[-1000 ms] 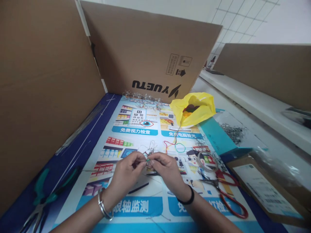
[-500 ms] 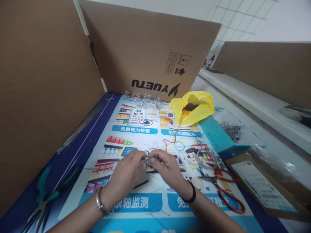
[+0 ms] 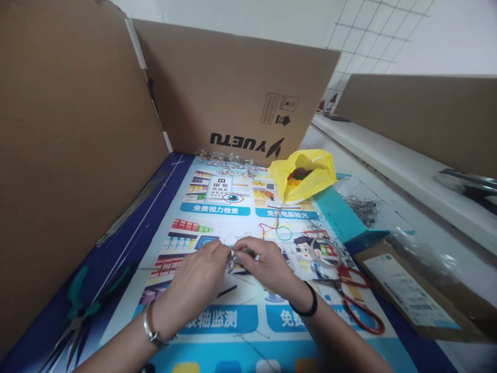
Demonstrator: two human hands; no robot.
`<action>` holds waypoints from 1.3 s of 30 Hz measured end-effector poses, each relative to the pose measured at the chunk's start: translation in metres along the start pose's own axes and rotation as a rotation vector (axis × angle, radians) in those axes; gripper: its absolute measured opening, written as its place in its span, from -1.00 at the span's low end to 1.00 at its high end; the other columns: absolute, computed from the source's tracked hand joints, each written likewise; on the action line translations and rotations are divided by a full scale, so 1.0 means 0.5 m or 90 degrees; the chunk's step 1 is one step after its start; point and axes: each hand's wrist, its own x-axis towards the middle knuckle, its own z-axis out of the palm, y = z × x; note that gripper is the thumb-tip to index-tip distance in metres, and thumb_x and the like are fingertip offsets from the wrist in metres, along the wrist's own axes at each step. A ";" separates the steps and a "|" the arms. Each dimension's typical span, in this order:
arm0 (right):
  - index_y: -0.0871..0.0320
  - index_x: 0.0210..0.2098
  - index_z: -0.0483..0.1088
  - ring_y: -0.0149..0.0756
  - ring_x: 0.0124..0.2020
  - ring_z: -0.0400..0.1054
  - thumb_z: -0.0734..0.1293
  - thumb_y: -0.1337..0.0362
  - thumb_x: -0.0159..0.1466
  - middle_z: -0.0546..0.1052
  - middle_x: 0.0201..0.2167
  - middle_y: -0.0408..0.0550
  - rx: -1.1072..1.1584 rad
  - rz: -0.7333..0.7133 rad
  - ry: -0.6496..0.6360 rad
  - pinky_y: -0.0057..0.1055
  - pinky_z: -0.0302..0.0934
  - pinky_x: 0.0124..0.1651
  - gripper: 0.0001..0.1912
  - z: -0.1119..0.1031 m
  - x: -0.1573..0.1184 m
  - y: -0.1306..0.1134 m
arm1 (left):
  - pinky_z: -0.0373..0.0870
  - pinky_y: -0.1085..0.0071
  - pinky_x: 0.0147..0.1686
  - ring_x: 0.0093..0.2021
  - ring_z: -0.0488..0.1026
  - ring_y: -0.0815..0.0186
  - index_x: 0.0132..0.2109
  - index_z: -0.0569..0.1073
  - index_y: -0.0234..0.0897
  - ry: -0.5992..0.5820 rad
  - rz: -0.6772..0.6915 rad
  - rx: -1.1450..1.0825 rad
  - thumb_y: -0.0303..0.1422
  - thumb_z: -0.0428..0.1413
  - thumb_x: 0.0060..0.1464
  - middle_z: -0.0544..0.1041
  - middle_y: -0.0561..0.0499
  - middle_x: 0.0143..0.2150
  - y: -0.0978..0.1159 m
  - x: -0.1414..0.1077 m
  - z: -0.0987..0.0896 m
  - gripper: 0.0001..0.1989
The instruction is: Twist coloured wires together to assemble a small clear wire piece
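Over the middle of the printed poster, my left hand (image 3: 200,274) and my right hand (image 3: 267,264) meet fingertip to fingertip. Between them is a small piece of thin, silvery bent wire (image 3: 234,265) with a bit of green at it. My left fingers are closed in a pinch on its near side, and the left hand hides part of it. The right thumb and forefinger also pinch at the wire. Its exact shape is too small and covered to make out. Just beyond the hands lie loops of red and green thread (image 3: 286,233).
Teal-handled pliers (image 3: 80,317) lie at left, red-handled scissors (image 3: 344,290) and a clear tape roll (image 3: 325,253) at right. A yellow bag (image 3: 280,181) stands behind. Wire pieces (image 3: 223,157) line the cardboard wall (image 3: 233,77). A labelled brown packet (image 3: 458,311) lies at far right.
The view has shifted slightly, so the surroundings sit a little differently. Both hands stay together at the wire; the right fingers have changed position a little on it.
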 end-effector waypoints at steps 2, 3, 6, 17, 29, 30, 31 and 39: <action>0.10 -0.34 0.46 -0.44 -0.39 0.40 0.26 0.44 0.17 0.54 -0.42 -0.21 -0.020 -0.003 -0.022 -0.57 0.19 -0.32 -0.83 -0.004 0.000 -0.004 | 0.21 0.34 -0.44 -0.38 0.34 0.22 -0.28 0.33 -0.27 -0.007 -0.015 0.019 -0.53 -0.16 0.16 0.37 -0.02 -0.36 0.002 0.001 -0.005 -0.81; 0.10 -0.36 0.46 -0.44 -0.39 0.40 0.26 0.44 0.17 0.54 -0.43 -0.21 -0.029 -0.004 -0.035 -0.57 0.18 -0.32 -0.83 -0.005 0.000 -0.005 | 0.19 0.35 -0.45 -0.38 0.34 0.22 -0.29 0.32 -0.27 -0.008 -0.019 0.024 -0.50 -0.17 0.17 0.36 -0.02 -0.37 0.003 0.001 -0.007 -0.81; 0.09 -0.35 0.47 -0.43 -0.37 0.40 0.25 0.44 0.18 0.54 -0.41 -0.21 -0.047 -0.001 -0.070 -0.56 0.16 -0.31 -0.81 -0.004 -0.001 -0.009 | 0.15 0.35 -0.45 -0.39 0.33 0.23 -0.30 0.31 -0.27 -0.015 -0.032 0.008 -0.41 -0.20 0.21 0.36 -0.02 -0.37 0.002 0.001 -0.016 -0.79; 0.12 -0.37 0.46 -0.46 -0.38 0.37 0.22 0.49 0.17 0.52 -0.44 -0.21 -0.059 -0.025 -0.093 -0.58 0.12 -0.32 -0.78 0.002 -0.001 -0.011 | 0.14 0.45 -0.46 -0.48 0.24 0.38 -0.52 0.26 -0.27 -0.155 -0.166 -0.545 -0.24 -0.05 0.09 0.30 0.11 -0.55 -0.021 0.020 -0.039 -0.72; 0.10 -0.30 0.42 -0.47 -0.46 0.33 0.19 0.45 0.19 0.49 -0.46 -0.22 -0.054 0.025 -0.035 -0.58 0.09 -0.40 -0.79 -0.004 -0.003 -0.007 | 0.06 0.52 -0.56 -0.56 0.12 0.54 -0.51 0.33 -0.33 -0.113 -0.216 -0.915 -0.28 0.09 0.04 0.39 0.04 -0.29 -0.032 0.017 -0.024 -0.75; 0.10 -0.28 0.40 -0.47 -0.48 0.32 0.18 0.46 0.19 0.49 -0.48 -0.23 -0.050 0.034 -0.033 -0.57 0.08 -0.42 -0.79 -0.003 -0.004 -0.006 | 0.05 0.53 -0.57 -0.56 0.12 0.53 -0.46 0.36 -0.32 -0.113 -0.222 -0.931 -0.27 0.08 0.06 0.39 0.06 -0.37 -0.031 0.017 -0.020 -0.77; 0.10 -0.27 0.38 -0.48 -0.49 0.31 0.18 0.46 0.19 0.48 -0.49 -0.24 -0.044 0.042 -0.032 -0.57 0.07 -0.43 -0.79 -0.002 -0.004 -0.005 | 0.05 0.54 -0.57 -0.56 0.13 0.51 -0.42 0.37 -0.31 -0.111 -0.224 -0.940 -0.25 0.07 0.08 0.38 0.07 -0.44 -0.029 0.017 -0.016 -0.78; 0.11 -0.30 0.39 -0.46 -0.46 0.35 0.22 0.40 0.19 0.50 -0.49 -0.22 -0.017 0.053 -0.043 -0.57 0.10 -0.41 -0.86 0.003 -0.007 0.003 | 0.14 0.52 -0.52 -0.53 0.23 0.46 -0.38 0.38 -0.33 -0.084 -0.243 -0.924 -0.21 0.10 0.06 0.39 0.07 -0.54 -0.031 0.023 0.005 -0.76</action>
